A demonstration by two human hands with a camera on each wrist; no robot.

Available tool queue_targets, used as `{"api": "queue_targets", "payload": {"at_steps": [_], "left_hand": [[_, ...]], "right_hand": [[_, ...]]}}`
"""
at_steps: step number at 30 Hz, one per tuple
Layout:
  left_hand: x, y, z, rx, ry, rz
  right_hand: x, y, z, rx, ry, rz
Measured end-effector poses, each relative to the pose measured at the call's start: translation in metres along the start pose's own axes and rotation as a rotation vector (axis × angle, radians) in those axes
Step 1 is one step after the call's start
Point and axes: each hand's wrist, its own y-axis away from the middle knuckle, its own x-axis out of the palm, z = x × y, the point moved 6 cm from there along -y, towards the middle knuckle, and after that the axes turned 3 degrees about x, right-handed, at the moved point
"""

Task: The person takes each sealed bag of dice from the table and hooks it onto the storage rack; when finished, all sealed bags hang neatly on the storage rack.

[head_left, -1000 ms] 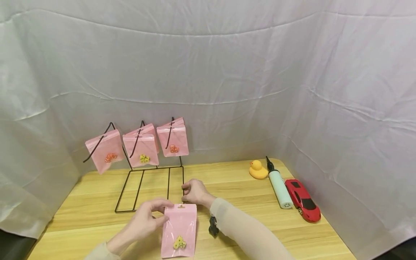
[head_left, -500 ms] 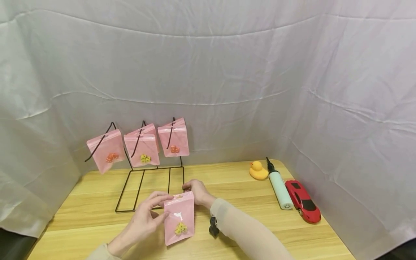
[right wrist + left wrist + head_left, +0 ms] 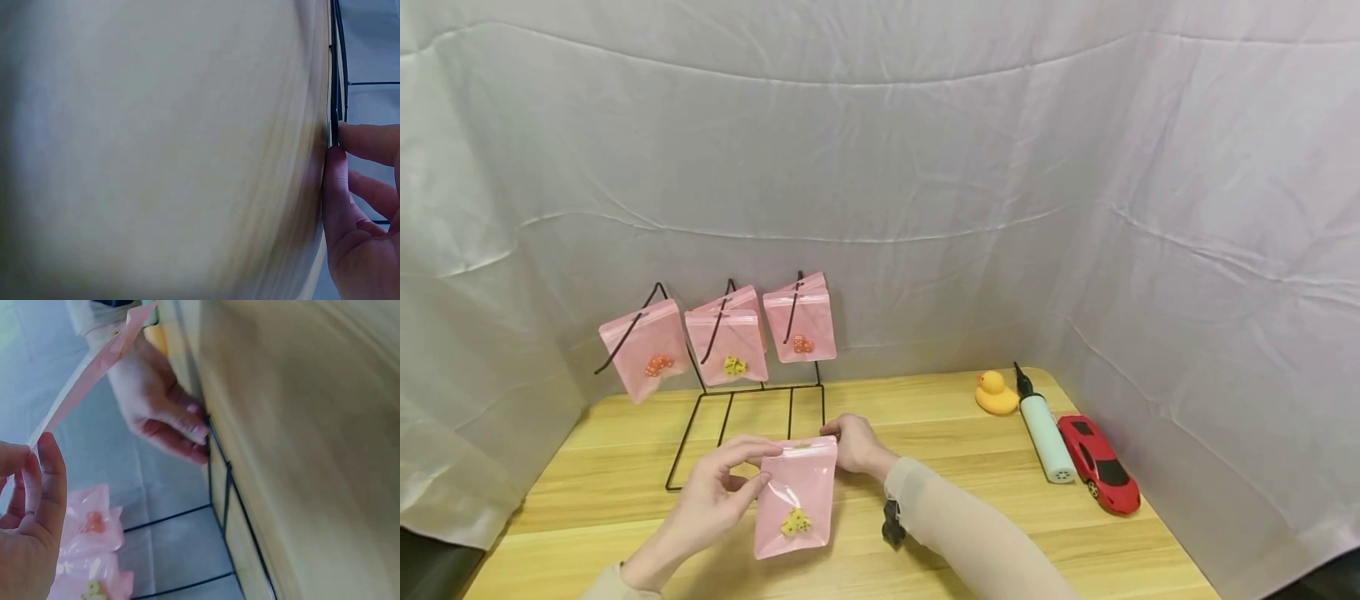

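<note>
A pink zip bag [image 3: 797, 490] with yellow dice [image 3: 795, 522] inside hangs from my left hand [image 3: 715, 492], whose thumb and fingers pinch its upper left edge. In the left wrist view that bag [image 3: 94, 372] is seen nearly edge-on. Beyond it stands a black wire rack [image 3: 789, 410] with three slanted arms. My right hand [image 3: 856, 446] pinches the rack's front right base corner; the right wrist view has thumb and finger on the wire [image 3: 335, 119]. Pink bags hang on the left arm [image 3: 643, 350], middle arm [image 3: 722, 346] and right arm [image 3: 797, 325], holding orange or yellow dice.
Towards the right of the wooden table [image 3: 955, 467] lie a yellow rubber duck [image 3: 995, 393], a pale green hand pump [image 3: 1047, 437] and a red toy car [image 3: 1099, 463]. Grey cloth [image 3: 880, 167] walls in the back and sides.
My left hand has lifted the held bag off the tabletop, tilted it and drawn it slightly left. My right hand stays at the rack's corner, and the hanging bags look the same.
</note>
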Motion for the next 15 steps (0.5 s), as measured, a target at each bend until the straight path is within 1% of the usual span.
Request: {"api": "queue_targets", "payload": {"at_steps": [4,8,12,15], "left_hand": [[-0.015,-0.002,-0.007,0.059,0.04,-0.053],[-0.029,-0.003,-0.016,0.117,0.05,-0.105],[-0.043,-0.004,-0.025,0.125,0.035,-0.139],[-0.054,-0.006,-0.03,0.099,0.02,-0.15]], "right_hand": [[0.001,-0.001,0.0,0.014,-0.041,-0.008],[0.001,0.0,-0.001,0.036,-0.053,0.009],[0.002,0.001,-0.002,0.057,-0.054,0.028],[0.002,0.002,-0.001,0.054,-0.056,0.033]]}}
